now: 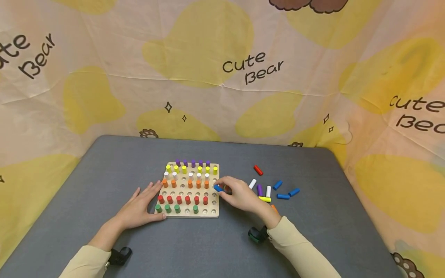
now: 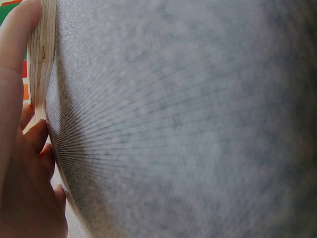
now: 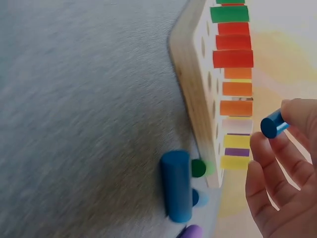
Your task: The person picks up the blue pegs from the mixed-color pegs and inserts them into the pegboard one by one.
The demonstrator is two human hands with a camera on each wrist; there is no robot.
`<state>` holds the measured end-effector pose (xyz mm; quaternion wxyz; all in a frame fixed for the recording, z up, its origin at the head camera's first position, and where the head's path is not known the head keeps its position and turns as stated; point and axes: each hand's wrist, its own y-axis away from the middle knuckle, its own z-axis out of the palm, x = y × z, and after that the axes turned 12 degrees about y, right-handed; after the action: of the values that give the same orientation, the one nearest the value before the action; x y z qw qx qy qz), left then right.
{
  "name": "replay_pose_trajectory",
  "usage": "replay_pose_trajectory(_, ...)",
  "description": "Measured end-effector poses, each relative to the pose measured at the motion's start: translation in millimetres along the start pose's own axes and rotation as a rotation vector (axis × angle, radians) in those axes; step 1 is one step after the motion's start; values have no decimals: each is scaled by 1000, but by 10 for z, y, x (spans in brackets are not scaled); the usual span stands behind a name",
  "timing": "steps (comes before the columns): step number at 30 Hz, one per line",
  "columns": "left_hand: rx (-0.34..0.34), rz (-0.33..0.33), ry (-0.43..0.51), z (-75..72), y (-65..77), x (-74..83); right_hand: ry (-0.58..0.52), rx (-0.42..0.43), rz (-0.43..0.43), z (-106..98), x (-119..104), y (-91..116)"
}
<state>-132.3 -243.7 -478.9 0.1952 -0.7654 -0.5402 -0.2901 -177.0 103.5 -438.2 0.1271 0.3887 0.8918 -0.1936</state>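
A wooden pegboard point(image 1: 187, 216) lies on the table with rows of purple, yellow, white, orange, red and green pegs standing in it. A row of bare holes runs between the orange and red pegs. My left hand point(image 1: 140, 208) rests against the board's left side, fingers extended along the edge and thumb at the near-left corner. Over the right edge, my right hand point(image 1: 240, 193) pinches a blue peg point(image 3: 272, 124) between thumb and index finger. In the right wrist view this peg is tilted and apart from the board; the other fingers are loosely bent.
Loose pegs lie right of the board: red point(image 1: 258, 170), purple point(image 1: 260, 190), yellow point(image 1: 265, 199), orange point(image 1: 274, 208), two white and several blue point(image 1: 283, 196). A green peg point(image 3: 198, 168) shows near the board in the right wrist view. A patterned cloth point(image 1: 222, 108) hangs behind the grey table.
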Motion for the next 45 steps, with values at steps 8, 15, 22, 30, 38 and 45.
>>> replay_pose_trajectory(8,-5,-11,2,4,7,-2,-65,4,9,76,-96,-178)
replay_pose_trajectory(15,-5,-7,0,-4,6,8,-127,-26,36,87,-204,-315)
replay_pose_trajectory(22,-8,-10,10,-15,8,38,-166,-31,26,138,-298,-430)
replay_pose_trajectory(30,-9,-18,3,-6,10,41,-180,-39,5,232,-446,-550)
replay_pose_trajectory(38,-7,-12,8,-6,10,23,-205,-33,6,318,-546,-663)
replay_pose_trajectory(45,-8,-7,23,-11,13,21,-180,-31,6,392,-606,-754)
